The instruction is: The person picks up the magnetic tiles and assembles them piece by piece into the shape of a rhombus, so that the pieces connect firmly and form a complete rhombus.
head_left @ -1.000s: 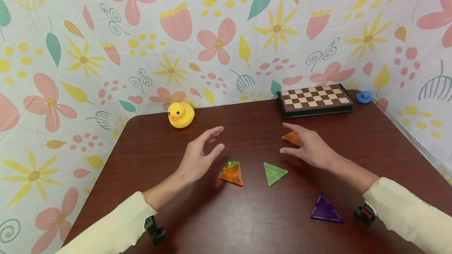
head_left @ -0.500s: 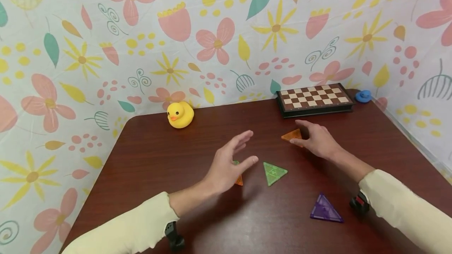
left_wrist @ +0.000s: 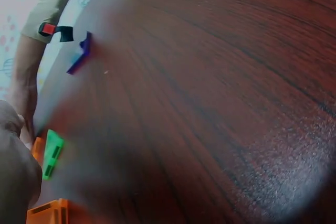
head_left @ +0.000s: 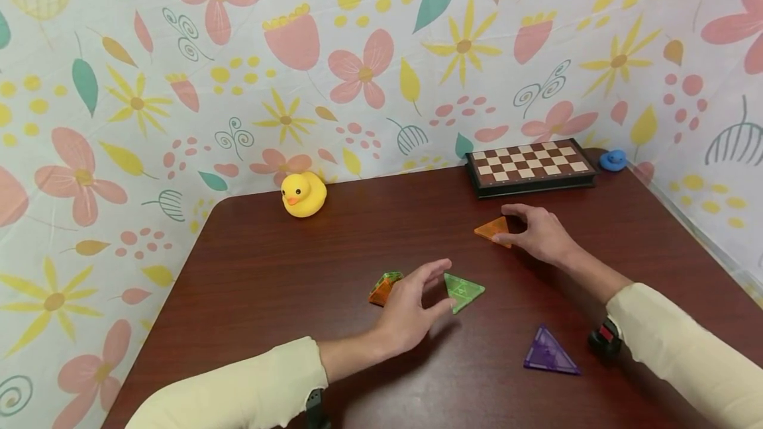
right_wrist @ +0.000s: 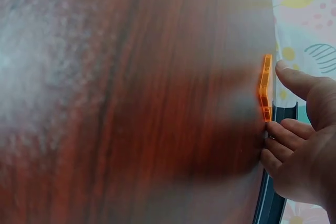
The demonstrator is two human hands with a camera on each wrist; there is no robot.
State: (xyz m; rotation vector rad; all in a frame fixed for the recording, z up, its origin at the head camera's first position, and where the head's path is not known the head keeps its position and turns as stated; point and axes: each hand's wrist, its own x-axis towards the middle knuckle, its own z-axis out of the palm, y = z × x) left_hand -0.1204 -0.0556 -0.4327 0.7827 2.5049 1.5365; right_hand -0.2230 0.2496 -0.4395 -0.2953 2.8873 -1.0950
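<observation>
**White flowered cloth (head_left: pixel 340 114) at the back, red-brown table (head_left: pixel 286 263) in front**

Pink, yellow and teal blooms cover the cloth behind the shiny tabletop. Two cream sleeves (head_left: pixel 238 389) reach in from the near side. Near the far edge, toward the right, lies a chessboard (head_left: pixel 530 164) with a dark rim.

The left hand (head_left: pixel 408 310) is over the middle of the table, relaxed and spread, thumb apart from the fingers, gripping nothing. The right hand (head_left: pixel 539 237) is farther out, below the chessboard – also open, with a wide gap between thumb and fingers.

A yellow duck (head_left: pixel 304 196) sits at the back, on the left. A purple triangle (head_left: pixel 551 353) lies flat at the near right, well apart from both hands. The green triangle (head_left: pixel 467 291) lies just beside the left thumb; whether they touch, I cannot tell. An orange triangle (head_left: pixel 489 228) lies on the table between the right thumb and fingers – contact is unclear. Partly hidden by the left hand is an orange-and-green pyramid (head_left: pixel 380 293). In the far right corner sits a small blue duck (head_left: pixel 614 160).
</observation>
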